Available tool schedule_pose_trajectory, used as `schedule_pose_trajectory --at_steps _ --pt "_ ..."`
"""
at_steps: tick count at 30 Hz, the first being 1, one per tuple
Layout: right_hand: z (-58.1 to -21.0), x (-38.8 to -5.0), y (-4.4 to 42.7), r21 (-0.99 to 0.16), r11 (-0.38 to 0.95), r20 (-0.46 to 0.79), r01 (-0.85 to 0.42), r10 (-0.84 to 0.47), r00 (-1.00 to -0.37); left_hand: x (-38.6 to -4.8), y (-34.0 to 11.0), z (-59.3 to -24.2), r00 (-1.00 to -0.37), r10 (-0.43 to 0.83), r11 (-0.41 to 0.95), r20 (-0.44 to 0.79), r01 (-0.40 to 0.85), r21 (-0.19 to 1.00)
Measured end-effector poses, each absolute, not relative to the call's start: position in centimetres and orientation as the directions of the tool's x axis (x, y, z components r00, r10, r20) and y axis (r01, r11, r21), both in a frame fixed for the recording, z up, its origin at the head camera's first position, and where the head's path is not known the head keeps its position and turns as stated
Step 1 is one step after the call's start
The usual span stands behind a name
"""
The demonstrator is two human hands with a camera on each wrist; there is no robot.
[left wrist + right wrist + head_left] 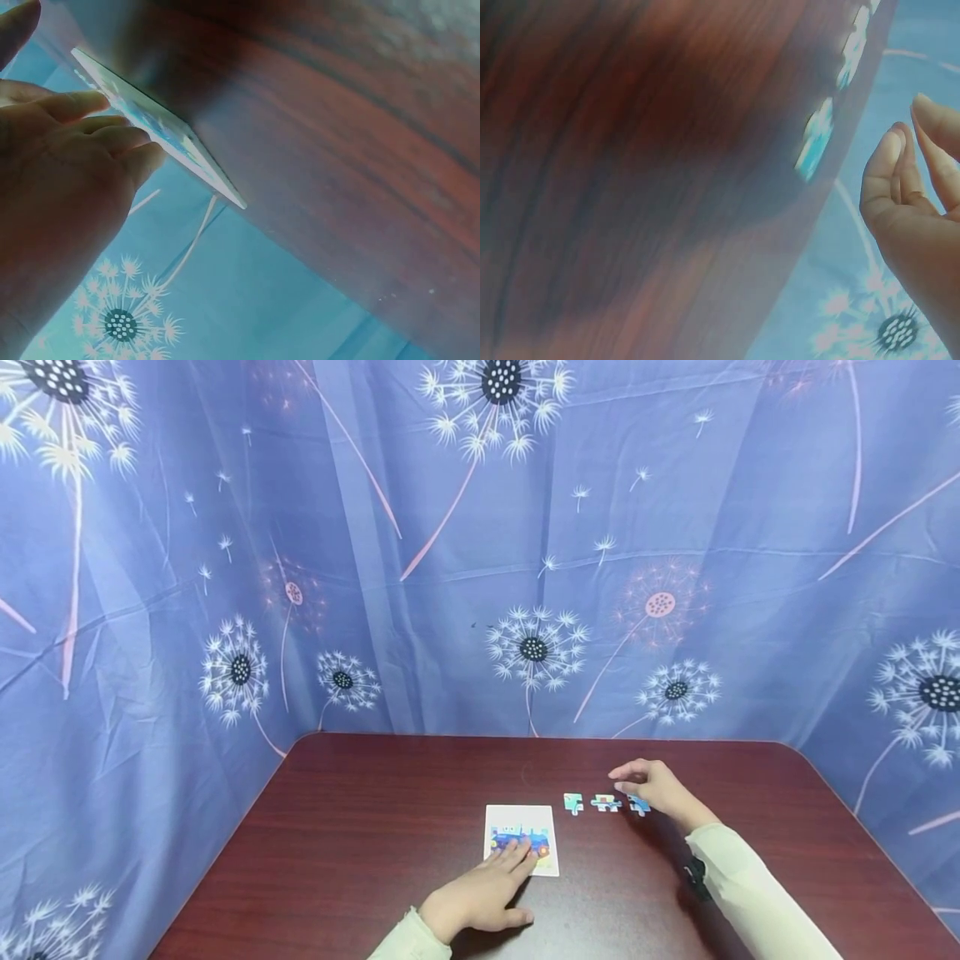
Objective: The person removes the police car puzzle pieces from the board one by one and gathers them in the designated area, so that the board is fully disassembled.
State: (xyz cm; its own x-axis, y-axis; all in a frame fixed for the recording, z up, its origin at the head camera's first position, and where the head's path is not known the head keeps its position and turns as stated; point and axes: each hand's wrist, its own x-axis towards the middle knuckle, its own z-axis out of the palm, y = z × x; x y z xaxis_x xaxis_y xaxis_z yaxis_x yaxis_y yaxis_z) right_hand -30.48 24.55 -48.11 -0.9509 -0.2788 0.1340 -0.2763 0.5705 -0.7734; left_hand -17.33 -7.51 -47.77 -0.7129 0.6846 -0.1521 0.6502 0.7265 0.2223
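A square white-edged card (pixel 519 814) with a blue vehicle picture lies on the table. My left hand (pixel 480 893) rests its extended fingers on the card's lower part, covering some of the picture. In the left wrist view, those fingertips touch the face of the card (pixel 178 141). To the right of the card, three jigsaw puzzle pieces sit in a row: the left piece (pixel 573 802), the middle piece (pixel 606 803) and the right piece (pixel 639 806). Just above the right piece hovers my right hand (pixel 663 792), thumb and fingers bent and apart, holding nothing.
The dark red wooden table (pixel 360 827) has rounded far corners. Behind it and along both sides hangs a blue curtain (pixel 450 635) with dandelion prints. A dark wrist device (pixel 696 875) sits at the right sleeve.
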Motion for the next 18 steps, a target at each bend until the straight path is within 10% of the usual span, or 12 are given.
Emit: schedule_pose_trajectory --at_steps 18 --pt "-47.9 -29.8 16.7 -0.820 0.396 0.174 -0.414 -0.516 -0.839 -16.2 -8.3 -48.1 -0.644 0.755 0.655 -0.124 0.730 0.195"
